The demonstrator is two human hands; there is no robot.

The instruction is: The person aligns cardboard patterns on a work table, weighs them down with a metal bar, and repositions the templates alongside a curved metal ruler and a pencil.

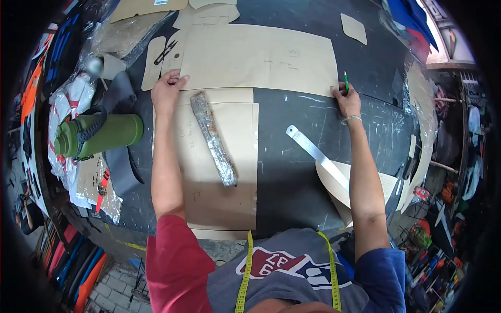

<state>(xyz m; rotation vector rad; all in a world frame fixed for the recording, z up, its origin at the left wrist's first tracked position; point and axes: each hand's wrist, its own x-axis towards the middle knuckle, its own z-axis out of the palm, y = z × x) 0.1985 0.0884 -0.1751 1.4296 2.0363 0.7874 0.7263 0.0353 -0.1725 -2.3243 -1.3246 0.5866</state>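
A wide tan paper pattern (255, 57) with faint handwriting lies across the dark table. At its lower left corner my left hand (168, 91) is closed, thumb and fingers pinching the edge. My right hand (346, 100) is at the lower right corner, its fingers closed around a green pencil (346, 80) that points up; they also touch the paper's edge. Below the pattern, a long bar wrapped in shiny tape (214, 141) rests on a larger tan paper sheet (242, 203). A steel ruler (315, 151) lies diagonally near my right forearm, partly over a curled paper piece (334, 195).
Thread snips (166, 52) lie on small paper pieces beyond my left hand. A green bottle (112, 130) lies at the left among plastic bags and dark fabric. A small paper piece (354, 28) is at the far right. Scissors (399, 182) sit near the right edge.
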